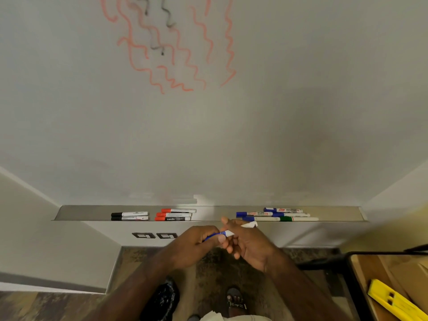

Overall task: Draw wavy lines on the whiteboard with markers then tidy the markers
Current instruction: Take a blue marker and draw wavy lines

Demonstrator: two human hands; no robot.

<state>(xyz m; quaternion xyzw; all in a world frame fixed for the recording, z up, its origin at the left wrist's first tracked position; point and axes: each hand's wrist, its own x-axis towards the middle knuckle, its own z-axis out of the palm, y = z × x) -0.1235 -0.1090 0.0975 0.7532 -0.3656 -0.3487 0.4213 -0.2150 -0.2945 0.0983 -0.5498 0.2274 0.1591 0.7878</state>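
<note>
The whiteboard (278, 112) carries red and black wavy lines (176, 56) at its upper middle. Below it runs the marker ledge (78, 213). On the ledge lie two black-capped markers (129, 216), three red-capped markers (174, 214) and several blue and green markers (275, 215). In front of the ledge both hands hold one blue marker (228, 232). My left hand (196, 244) grips its blue cap end. My right hand (247, 242) grips the white barrel, whose far end sticks out past the fingers.
Two wall sockets (154, 235) sit under the ledge. A wooden table (382, 274) with a yellow object (393, 302) stands at the lower right. A dark bag (162, 297) lies on the floor beside my sandalled foot (235, 300).
</note>
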